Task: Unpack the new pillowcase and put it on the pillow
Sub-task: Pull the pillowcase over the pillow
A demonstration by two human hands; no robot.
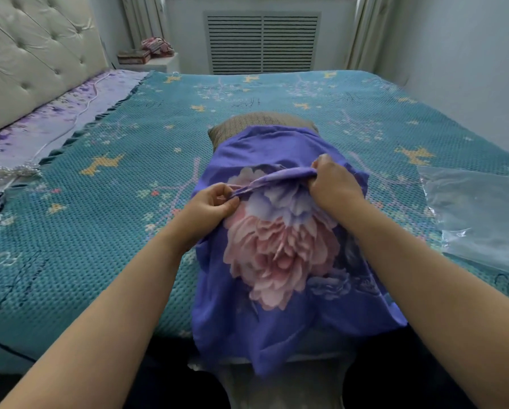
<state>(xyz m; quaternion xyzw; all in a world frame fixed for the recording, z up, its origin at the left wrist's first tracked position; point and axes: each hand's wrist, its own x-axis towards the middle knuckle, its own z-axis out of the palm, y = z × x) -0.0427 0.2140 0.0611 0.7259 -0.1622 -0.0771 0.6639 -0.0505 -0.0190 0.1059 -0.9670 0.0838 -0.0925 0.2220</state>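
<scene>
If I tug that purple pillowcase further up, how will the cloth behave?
The purple pillowcase is probably floppy: it droops over the bed edge. It likely bunches rather than slides, judging by the ridge gathered between the left hand and right hand. It seems light.

Teal bedspread [129, 160], tufted cream headboard [32, 54], louvred radiator cover [262, 42], curtains [362, 31].

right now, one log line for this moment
step: pulling pillowcase onto pillow | left hand: pinches fold | right hand: grips fold | pillow: far end bare | plastic bag: on bed, right
</scene>
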